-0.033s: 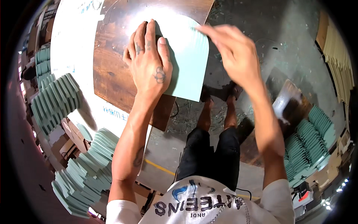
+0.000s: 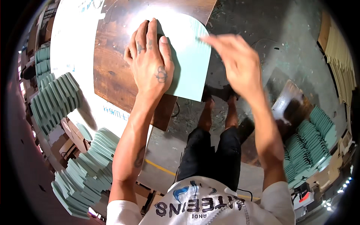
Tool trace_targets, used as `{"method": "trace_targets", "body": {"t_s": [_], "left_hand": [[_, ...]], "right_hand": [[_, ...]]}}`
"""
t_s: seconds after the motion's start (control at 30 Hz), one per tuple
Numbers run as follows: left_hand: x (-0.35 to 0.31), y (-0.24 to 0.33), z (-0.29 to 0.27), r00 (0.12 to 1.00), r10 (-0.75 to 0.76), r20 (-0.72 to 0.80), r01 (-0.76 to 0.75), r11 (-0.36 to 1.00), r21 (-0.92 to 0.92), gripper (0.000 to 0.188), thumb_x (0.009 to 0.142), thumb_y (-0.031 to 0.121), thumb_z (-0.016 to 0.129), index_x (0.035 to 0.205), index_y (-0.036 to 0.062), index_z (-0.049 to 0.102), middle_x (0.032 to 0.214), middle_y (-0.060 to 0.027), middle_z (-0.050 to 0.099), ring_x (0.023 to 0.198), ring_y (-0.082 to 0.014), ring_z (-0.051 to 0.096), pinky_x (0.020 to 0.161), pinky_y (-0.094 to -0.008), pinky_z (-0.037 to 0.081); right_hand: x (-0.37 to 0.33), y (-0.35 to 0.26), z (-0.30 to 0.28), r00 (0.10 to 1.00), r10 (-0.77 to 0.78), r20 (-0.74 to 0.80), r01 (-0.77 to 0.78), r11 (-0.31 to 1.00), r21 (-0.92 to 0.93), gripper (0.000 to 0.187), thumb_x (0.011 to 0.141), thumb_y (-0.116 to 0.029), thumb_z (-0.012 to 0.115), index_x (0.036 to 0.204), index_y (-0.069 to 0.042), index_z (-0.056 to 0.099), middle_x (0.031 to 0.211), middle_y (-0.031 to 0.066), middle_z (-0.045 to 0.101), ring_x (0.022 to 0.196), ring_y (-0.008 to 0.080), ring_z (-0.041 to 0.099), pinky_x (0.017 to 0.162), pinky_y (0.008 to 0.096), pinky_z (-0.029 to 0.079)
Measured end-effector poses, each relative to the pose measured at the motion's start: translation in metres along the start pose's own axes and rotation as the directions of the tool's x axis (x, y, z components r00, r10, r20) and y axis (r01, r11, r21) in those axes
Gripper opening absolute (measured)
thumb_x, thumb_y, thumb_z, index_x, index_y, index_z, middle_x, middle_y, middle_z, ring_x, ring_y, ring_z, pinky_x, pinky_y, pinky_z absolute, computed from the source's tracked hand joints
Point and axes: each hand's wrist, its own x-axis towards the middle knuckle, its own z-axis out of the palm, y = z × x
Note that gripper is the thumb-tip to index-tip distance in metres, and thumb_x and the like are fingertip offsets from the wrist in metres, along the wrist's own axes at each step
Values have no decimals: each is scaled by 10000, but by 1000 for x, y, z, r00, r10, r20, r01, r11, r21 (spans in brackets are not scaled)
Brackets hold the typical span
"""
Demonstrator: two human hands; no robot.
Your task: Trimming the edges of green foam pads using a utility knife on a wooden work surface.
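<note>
A pale green sheet [image 2: 189, 71] with a rounded far corner lies on a brown wooden board [image 2: 112, 71], its right part reaching past the board's edge. My left hand [image 2: 150, 62] lies flat, fingers stretched forward, pressing on the sheet's left side. My right hand [image 2: 238, 62] hovers at the sheet's right edge, near the rounded corner. Its fingers are drawn together and pointed at the sheet, blurred by motion. Whatever they pinch is too small and smeared to name. Fine streaks show on the sheet beside the fingertips. Glare washes out the sheet's far part.
A white table surface [image 2: 71, 45] lies under the board. Stacks of green pieces stand at left [image 2: 56, 101] and lower left [image 2: 88, 168]. More green stacks [image 2: 311, 142] stand at right, with a tan stack [image 2: 339, 63] farther out. Scraps litter the grey floor [image 2: 255, 22].
My right hand has moved slightly nearer to me along the sheet's right edge. My left hand and the sheet have hardly moved.
</note>
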Motion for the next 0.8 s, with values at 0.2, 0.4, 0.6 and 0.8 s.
{"method": "trace_targets", "body": {"t_s": [0.2,0.4,0.6,0.8], "left_hand": [[-3,-1,-3,1000,-13,9,13,1000,11,518,1104,382,362,1542,119,450,1543,-179,465,1440,-386,400,1196,-563,231],[0,-2,4,999,17,-42,-18,1000,-13,476,1062,260,454,1514,115,478,1514,-161,486,1418,-370,424,1159,-569,260],[-3,-6,-1,999,5,-46,-6,1000,-22,481,1052,283,490,1503,117,495,1499,-156,507,1419,-357,434,1172,-558,259],[14,-21,-17,964,262,29,-249,940,-234,511,994,341,619,1413,49,588,1459,-193,563,1392,-341,485,1177,-499,299]], "right_hand": [[-99,-72,-3,948,-5,317,-52,984,172,564,887,91,595,1258,-303,751,969,41,713,933,213,654,754,327,587],[3,-11,-2,980,197,-3,-196,977,84,477,933,38,587,1317,-214,719,955,90,717,846,210,663,722,343,550],[-33,-25,4,993,11,119,-7,1000,-29,614,868,90,596,1332,-297,706,998,59,724,905,182,650,745,329,548],[-128,-86,-18,880,111,461,-313,866,390,591,865,133,586,1279,-261,739,1078,75,734,1010,207,680,835,364,590]]}}
